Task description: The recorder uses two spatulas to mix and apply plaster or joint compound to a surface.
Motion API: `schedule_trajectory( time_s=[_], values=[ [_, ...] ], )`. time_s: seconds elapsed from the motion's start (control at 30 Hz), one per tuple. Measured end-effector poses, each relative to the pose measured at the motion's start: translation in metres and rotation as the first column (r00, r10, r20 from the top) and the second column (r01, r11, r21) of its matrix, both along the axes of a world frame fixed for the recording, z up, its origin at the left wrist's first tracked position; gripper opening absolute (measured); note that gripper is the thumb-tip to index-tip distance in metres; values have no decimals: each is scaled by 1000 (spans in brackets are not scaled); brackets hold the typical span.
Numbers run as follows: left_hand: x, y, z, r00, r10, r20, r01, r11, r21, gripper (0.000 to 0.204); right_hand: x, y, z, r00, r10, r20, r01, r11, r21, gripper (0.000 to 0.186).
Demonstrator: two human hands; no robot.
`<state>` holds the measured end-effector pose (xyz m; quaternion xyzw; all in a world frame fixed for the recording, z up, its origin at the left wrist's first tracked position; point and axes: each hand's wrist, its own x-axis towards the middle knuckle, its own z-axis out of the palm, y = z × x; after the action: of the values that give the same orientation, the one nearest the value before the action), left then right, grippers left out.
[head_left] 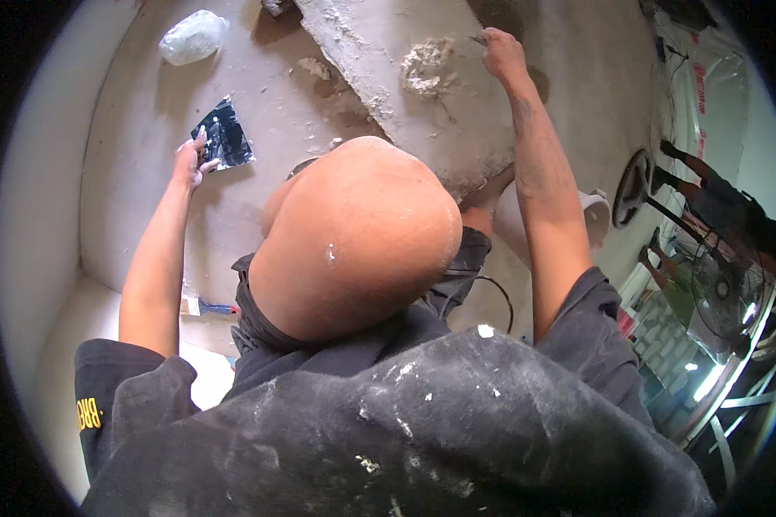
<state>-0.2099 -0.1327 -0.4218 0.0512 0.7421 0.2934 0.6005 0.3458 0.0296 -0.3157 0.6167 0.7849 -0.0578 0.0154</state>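
Out to the left, my left hand (194,162) grips a flat dark square spreader plate (226,133) smeared with white paste. My right hand (503,56) is stretched far forward, its fingers closed round a thin tool (478,39). Only that tool's small dark tip shows, so its kind is unclear. Just left of the tip, a lumpy pale heap of plaster (429,66) sits on a large board (362,43) coated with dried residue. My raised knee comes between the two hands and covers part of the floor and the board's near edge.
A clear plastic bag (193,37) lies at the far left. Beside my left thigh is a paintbrush (207,307) with a blue handle. A white bucket (526,228) stands under my right forearm. Farther right are a pedestal fan (722,289) and other people (724,202).
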Motion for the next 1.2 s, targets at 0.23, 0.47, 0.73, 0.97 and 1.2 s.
schedule_trajectory(
  time_s=[0.23,0.47,0.73,0.97,1.2],
  values=[
    [-3,-1,-6,1000,20,19,-19,1000,-7,13,-20,-62,-16,997,-19,79,25,997,-72,22],
    [-3,-1,-6,1000,8,30,-8,1000,-5,28,11,-7,18,994,-112,-2,107,953,-282,35],
    [-3,0,-2,1000,-3,29,4,1000,-28,20,-6,29,-20,994,-79,73,82,996,-41,34],
    [-3,1,-9,999,-8,43,8,1000,-8,8,-7,-42,-19,997,36,70,-26,990,-141,26],
    [-8,-3,-16,997,-4,75,-2,997,72,8,5,-57,8,999,-17,42,30,938,-347,24]
  ],
)
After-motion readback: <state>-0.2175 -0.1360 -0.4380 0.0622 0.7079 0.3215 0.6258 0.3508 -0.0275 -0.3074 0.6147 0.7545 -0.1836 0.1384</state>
